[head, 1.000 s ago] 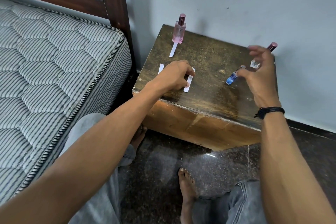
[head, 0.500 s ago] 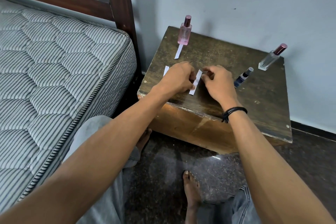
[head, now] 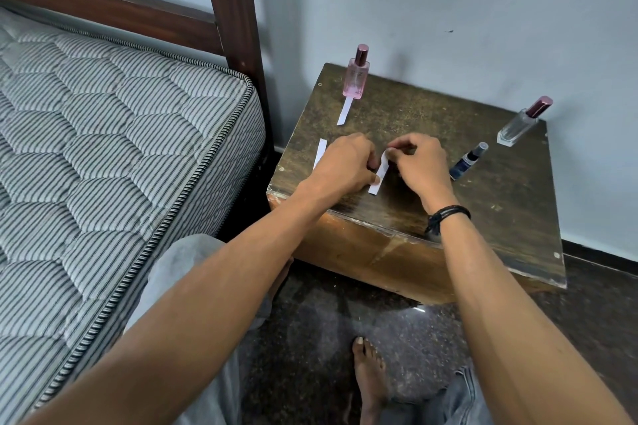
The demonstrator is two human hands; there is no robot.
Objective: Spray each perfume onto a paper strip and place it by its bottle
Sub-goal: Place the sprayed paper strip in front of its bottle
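As they meet near the front edge of the scuffed wooden table [head: 500,217], left hand [head: 341,166] and right hand [head: 421,166] both pinch, fingers curled, one thin white paper strip [head: 376,183], far end raised.

Worn matt wood table [head: 397,114], white matt paper strip [head: 378,174] in the pinch, glossy pink glass bottle [head: 355,81] beyond, quilted striped cloth mattress [head: 103,148], polished speckled stone floor [head: 328,338]
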